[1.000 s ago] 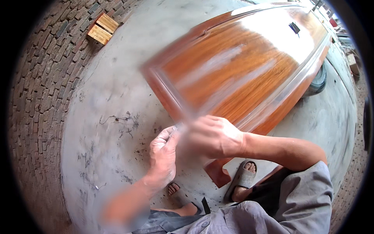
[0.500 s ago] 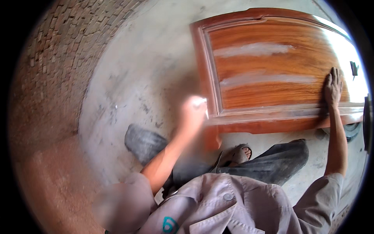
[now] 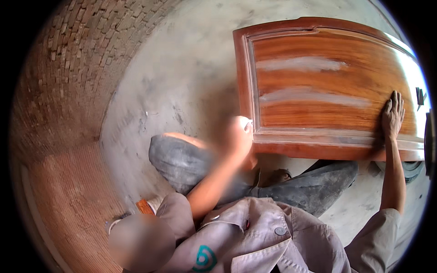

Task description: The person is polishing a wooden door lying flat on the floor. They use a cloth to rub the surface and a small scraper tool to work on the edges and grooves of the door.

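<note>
A varnished wooden panel with a raised frame lies across the right half of the view. Two whitish, dull streaks run across its orange-brown grain. My left hand, smeared by motion, is closed at the frame's near left corner. A small whitish piece shows at its fingers; its kind is too blurred to tell. Flat on the right part of the panel rests my right hand, fingers stretched out and holding nothing.
My bent legs in dusty dark trousers are at the panel's near edge. A dark round object sits partly beneath its right end. Brickwork rises at the left beside the pale floor. An orange-brown block lies lower left.
My left hand has shifted right, onto the frame's corner. The panel appears a little lower and further right in the view, and my right hand remains flat on it.
</note>
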Demonstrator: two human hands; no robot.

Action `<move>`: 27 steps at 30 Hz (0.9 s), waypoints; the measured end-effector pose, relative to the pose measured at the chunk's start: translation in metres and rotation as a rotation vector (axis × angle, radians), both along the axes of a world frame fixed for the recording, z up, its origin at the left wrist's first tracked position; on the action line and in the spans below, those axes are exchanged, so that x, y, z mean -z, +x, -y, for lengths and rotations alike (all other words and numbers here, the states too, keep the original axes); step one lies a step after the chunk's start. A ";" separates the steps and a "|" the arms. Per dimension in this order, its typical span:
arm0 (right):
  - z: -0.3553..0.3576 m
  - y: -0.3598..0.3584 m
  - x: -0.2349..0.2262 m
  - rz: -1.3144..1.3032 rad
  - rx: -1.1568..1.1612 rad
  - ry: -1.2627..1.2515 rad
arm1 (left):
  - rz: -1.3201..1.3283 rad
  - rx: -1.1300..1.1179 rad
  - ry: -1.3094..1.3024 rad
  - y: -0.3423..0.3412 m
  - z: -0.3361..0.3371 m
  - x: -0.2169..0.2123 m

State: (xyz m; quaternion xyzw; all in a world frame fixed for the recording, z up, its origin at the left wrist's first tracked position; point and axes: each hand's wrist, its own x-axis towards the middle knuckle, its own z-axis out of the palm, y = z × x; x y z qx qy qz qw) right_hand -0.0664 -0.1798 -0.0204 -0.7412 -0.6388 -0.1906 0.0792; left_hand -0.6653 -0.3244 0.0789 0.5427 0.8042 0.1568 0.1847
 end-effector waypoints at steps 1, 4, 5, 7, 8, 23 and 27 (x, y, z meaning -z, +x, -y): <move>0.000 0.000 -0.001 -0.005 -0.009 0.029 | 0.000 0.002 -0.003 -0.001 0.003 0.003; 0.006 -0.004 -0.003 -0.012 -0.035 0.017 | 0.048 -0.051 -0.024 0.001 0.012 0.011; 0.005 -0.009 -0.003 -0.043 -0.015 0.006 | 0.061 -0.057 -0.014 0.003 0.009 0.013; 0.006 -0.012 -0.006 -0.051 -0.046 0.015 | 0.044 -0.048 0.063 0.005 -0.002 0.022; 0.007 -0.011 -0.005 -0.056 -0.056 0.023 | 0.010 -0.028 0.136 0.007 -0.014 0.024; 0.004 -0.016 -0.009 -0.076 -0.018 -0.035 | 0.017 -0.074 0.237 -0.014 -0.235 0.031; 0.008 -0.011 -0.017 -0.082 0.000 -0.048 | 0.130 -0.055 0.242 -0.010 -0.244 0.038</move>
